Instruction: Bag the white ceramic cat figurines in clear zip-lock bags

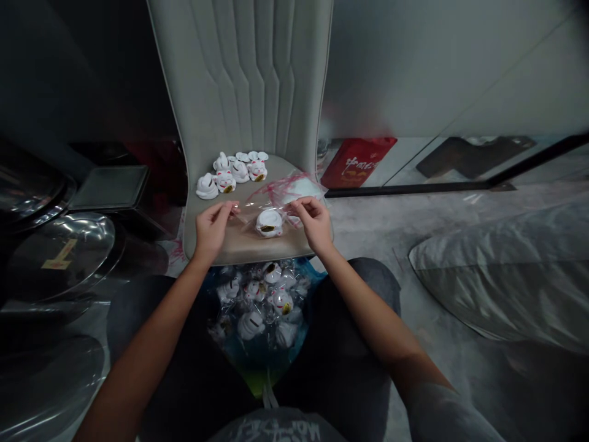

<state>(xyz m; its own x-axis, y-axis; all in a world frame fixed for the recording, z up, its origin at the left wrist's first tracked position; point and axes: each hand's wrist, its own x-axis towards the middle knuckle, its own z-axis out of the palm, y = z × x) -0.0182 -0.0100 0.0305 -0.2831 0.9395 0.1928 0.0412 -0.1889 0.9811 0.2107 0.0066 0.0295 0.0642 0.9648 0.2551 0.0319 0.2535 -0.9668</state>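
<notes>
A clear plastic bag [251,212] is stretched between my two hands, just above the chair seat. My left hand [212,226] pinches its left side, and my right hand [313,222] pinches its right side. Inside or right behind the bag is a white lucky cat figurine [269,223] with a gold mark; I cannot tell which. Beyond my left hand, several unwrapped lucky cat figurines [225,180] stand on the seat with small white discs [251,156] behind them. Right of these lies a heap of clear plastic with pink strands [299,187].
The beige chair [243,245] faces me. Between my legs a blue bag [306,307] holds several plastic-wrapped figurines [264,298]. Shiny metal containers [69,245] stand at the left. A red bag [359,162] is by the wall, and a grey covered shape [501,276] lies at the right.
</notes>
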